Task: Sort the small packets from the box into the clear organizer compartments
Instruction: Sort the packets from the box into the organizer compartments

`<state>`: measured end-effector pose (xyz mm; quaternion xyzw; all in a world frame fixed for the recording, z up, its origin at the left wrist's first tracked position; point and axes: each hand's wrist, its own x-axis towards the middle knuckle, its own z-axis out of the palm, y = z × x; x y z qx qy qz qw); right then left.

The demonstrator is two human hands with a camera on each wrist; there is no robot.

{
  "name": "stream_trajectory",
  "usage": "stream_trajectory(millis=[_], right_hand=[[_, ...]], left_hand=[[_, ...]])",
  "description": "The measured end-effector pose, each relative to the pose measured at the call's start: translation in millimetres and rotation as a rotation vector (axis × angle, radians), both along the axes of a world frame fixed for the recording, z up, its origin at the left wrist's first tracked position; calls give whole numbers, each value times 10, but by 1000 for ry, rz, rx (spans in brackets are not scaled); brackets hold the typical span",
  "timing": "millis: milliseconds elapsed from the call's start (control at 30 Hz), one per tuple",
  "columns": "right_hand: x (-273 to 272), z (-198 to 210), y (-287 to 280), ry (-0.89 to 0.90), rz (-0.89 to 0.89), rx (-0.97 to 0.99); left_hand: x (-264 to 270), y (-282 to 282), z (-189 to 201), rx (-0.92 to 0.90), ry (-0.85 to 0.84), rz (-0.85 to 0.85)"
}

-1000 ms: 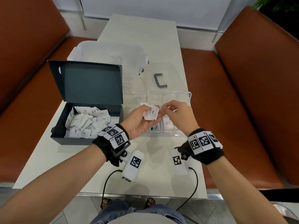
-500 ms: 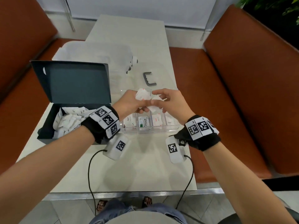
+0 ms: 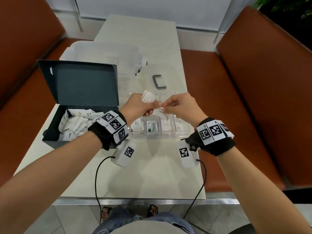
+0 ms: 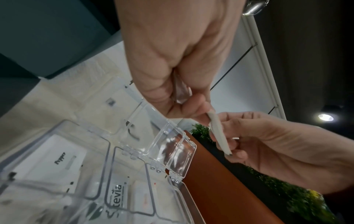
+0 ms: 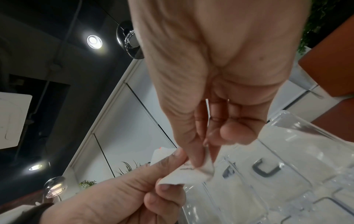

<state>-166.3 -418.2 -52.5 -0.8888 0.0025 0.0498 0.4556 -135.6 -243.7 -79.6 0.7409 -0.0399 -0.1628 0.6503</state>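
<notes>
My left hand (image 3: 143, 107) grips a bunch of small white packets (image 3: 147, 97) above the clear organizer (image 3: 184, 134). My right hand (image 3: 170, 105) pinches one white packet (image 3: 159, 112) at its right end, while the left thumb and fingers hold its other end. That packet (image 4: 218, 133) shows edge-on in the left wrist view, and in the right wrist view the packet (image 5: 184, 174) is pulled between both hands. The organizer's four near compartments each hold packets, one marked Stevia (image 3: 152, 127). The dark box (image 3: 50, 132) at left holds several more white packets (image 3: 76, 124).
The box lid (image 3: 81, 83) stands upright behind it. The organizer's clear lid with a grey handle (image 3: 158, 83) lies open beyond the hands. A translucent tub (image 3: 101, 51) sits at the back left. Brown benches (image 3: 253, 98) flank the pale table (image 3: 143, 179).
Both hands have stayed over the organizer. The right hand now pinches one packet drawn out lower from the left hand's bunch.
</notes>
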Motion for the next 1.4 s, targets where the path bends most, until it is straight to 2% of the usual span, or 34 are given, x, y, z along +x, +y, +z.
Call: stream_trajectory(millis=[100,233,367,500,667,933,1033,1167,1300,1400], right_hand=[[-5,-49,83,140,-33,103],[9,-214,287,224,-122,291],[50,-446,607,282,-127,294],[140,-580,875,272,-90,153],[227,-662,1020,157,-45,-185],[224,-802,1160,88,89,-535],[194,-805,1157,61,120,-574],[209,-605,1047,-108,49,-432],[151,-241,930,-335,-100,-192],[87,-116,919,-301,-128,-34]], left_hand=[[-9,39,-12,17,-14,45],[28,230,10,2,8,236],[16,468,13,-29,56,345],[-40,650,16,-64,89,376],[-69,807,5,-90,117,398],[-63,890,-45,-138,164,386],[-57,890,-20,-288,288,346],[-60,880,54,-563,495,244],[-72,812,87,-652,550,169],[-105,727,95,-691,556,107]])
